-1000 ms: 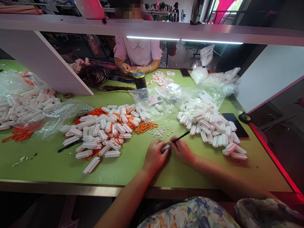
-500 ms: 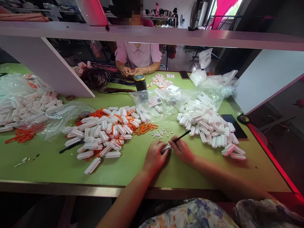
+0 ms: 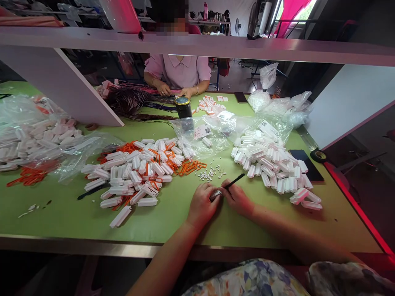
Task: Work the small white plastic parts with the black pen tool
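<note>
So I'm on the head cam, both hands near the middle of the green table [image 3: 173, 224]. My left hand [image 3: 200, 205] has its fingers closed around a small pale block [image 3: 215, 195], pinching it, though the fingers cover much of it. My right hand [image 3: 237, 199] pinches a slim black tool [image 3: 236, 181] between thumb and fingers, its far end pointing up and right. I can't tell whether the near tip touches the block, it's too small and hidden.

To do this well, I'd brace both wrists on the table, pinch the block firmly without squeezing hard, and guide the tool with small finger moves, 1 spot at a time. My judgement is that a sideways slip is the main risk.

Just beyond the hands are loose tiny white bits [image 3: 210, 174], so I'd watch my knuckles there. 2 heaps flank them: white blocks mixed with orange strips [image 3: 193, 167] on the left, and more white blocks [image 3: 267, 158] on the right. Across the bench, another person [image 3: 183, 72] has both hands behind a dark jar [image 3: 183, 109].
</note>
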